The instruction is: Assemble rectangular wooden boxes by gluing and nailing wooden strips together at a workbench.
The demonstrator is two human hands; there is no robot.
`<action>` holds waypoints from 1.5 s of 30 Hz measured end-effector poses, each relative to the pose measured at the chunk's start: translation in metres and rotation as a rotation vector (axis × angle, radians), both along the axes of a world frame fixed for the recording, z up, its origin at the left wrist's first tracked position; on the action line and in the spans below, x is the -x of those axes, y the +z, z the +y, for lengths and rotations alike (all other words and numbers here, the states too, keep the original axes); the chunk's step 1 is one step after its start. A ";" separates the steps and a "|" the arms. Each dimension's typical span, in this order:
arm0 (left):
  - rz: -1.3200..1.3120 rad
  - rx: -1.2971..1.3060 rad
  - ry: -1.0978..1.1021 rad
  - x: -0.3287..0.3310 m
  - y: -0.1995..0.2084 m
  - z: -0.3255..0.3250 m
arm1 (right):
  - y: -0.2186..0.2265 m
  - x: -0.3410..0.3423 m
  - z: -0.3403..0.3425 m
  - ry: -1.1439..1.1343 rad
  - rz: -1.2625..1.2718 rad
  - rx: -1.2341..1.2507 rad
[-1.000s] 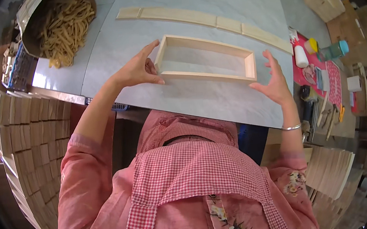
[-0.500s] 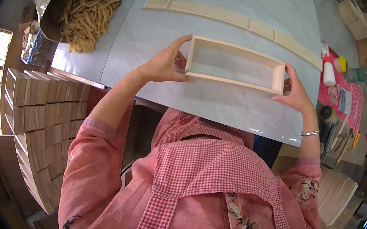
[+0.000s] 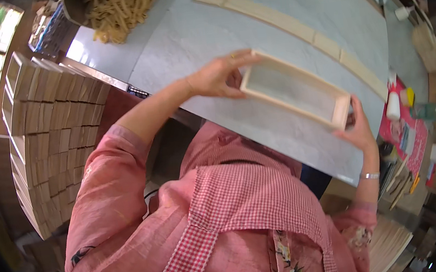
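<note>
Between my two hands is a long rectangular wooden frame, pale and open in the middle, over the grey marbled tabletop. My left hand grips its left short end, thumb at the near corner and fingers at the far one. At the right short end my right hand is closed round the corners in the same way. Beyond the frame lies a row of thin pale wood strips, set end to end across the table. Whether the frame touches the table I cannot tell.
A container of tan flat bands tips at the far left. Stacked wooden frames rise left of the table. To the right are a white bottle, a teal-lidded jar, a pink cloth and hand tools.
The whole view has shifted and tilted slightly, so table and frame sit a little further right and lower at the right end. Both hands keep their hold on the frame.
</note>
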State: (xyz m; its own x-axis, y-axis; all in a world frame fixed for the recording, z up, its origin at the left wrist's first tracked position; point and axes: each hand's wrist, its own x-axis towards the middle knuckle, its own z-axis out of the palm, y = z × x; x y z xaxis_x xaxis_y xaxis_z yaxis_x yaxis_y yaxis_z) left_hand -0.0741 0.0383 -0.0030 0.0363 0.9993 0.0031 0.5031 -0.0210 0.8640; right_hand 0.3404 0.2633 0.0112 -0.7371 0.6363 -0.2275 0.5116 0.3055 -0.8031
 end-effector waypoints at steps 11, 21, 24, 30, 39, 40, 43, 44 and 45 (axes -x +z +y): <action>-0.008 -0.213 -0.028 -0.008 -0.021 -0.006 | 0.064 0.113 -0.094 0.250 0.065 -0.708; -0.074 -0.296 0.041 -0.012 -0.032 -0.004 | 0.013 0.190 -0.147 0.495 0.272 -0.741; -0.175 -0.301 -0.029 -0.014 -0.037 0.000 | 0.007 0.187 -0.147 0.472 0.253 -0.701; -0.092 -0.328 -0.043 -0.018 -0.042 -0.007 | 0.018 0.189 -0.150 0.520 0.193 -0.665; -0.031 -0.386 -0.069 -0.019 -0.053 -0.002 | 0.034 0.429 -0.104 0.615 0.528 -0.706; -0.012 -0.368 -0.052 -0.019 -0.051 -0.003 | 0.023 0.466 -0.104 0.617 0.592 -0.748; -0.024 -0.391 -0.035 -0.022 -0.058 0.000 | 0.002 0.560 -0.123 0.605 0.632 -0.696; -0.013 -0.388 -0.031 -0.023 -0.060 0.000 | -0.004 0.576 -0.127 0.607 0.645 -0.694; -0.018 -0.384 -0.038 -0.025 -0.062 0.000 | -0.010 0.590 -0.129 0.626 0.572 -0.750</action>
State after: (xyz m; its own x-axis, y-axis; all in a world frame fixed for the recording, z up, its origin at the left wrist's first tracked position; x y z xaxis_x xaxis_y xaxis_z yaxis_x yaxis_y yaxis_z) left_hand -0.0488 0.0386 -0.0649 0.0697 0.9231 0.3781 0.4807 -0.3632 0.7981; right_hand -0.2498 0.1341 0.0013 -0.8473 -0.0474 0.5291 -0.2844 0.8816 -0.3766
